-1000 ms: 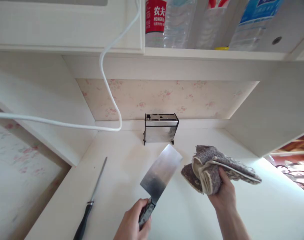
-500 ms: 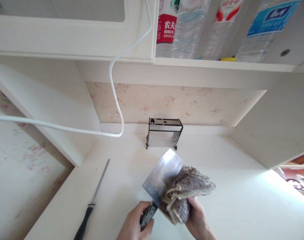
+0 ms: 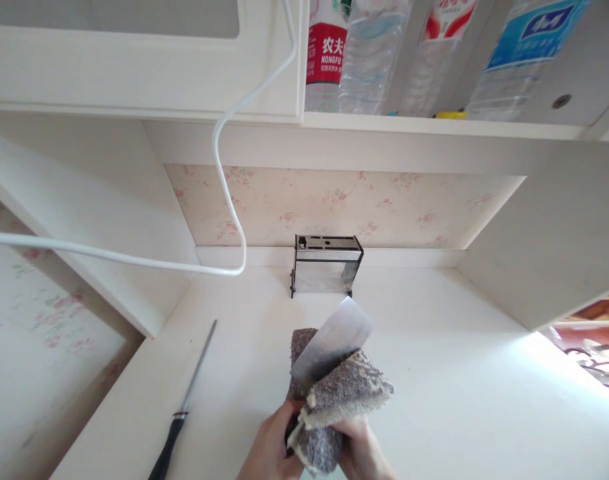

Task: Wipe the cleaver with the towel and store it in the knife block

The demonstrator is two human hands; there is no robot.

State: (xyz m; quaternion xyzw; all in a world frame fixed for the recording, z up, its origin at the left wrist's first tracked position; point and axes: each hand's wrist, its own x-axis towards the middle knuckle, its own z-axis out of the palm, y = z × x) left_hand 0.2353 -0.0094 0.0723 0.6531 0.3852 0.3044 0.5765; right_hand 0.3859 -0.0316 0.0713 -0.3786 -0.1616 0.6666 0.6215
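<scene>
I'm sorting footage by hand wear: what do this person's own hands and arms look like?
The left hand and right hand are both bare, with no glove, ring, watch or marking in view. No sleeve shows above the picture's lower edge. Parts of both are hidden, so I cannot check every finger.

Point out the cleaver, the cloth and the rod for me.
Cleaver (image 3: 333, 341), head view: middle of the blade.
Cloth (image 3: 351, 388), head view: upper fold.
Rod (image 3: 173, 431), head view: black handle.
</scene>
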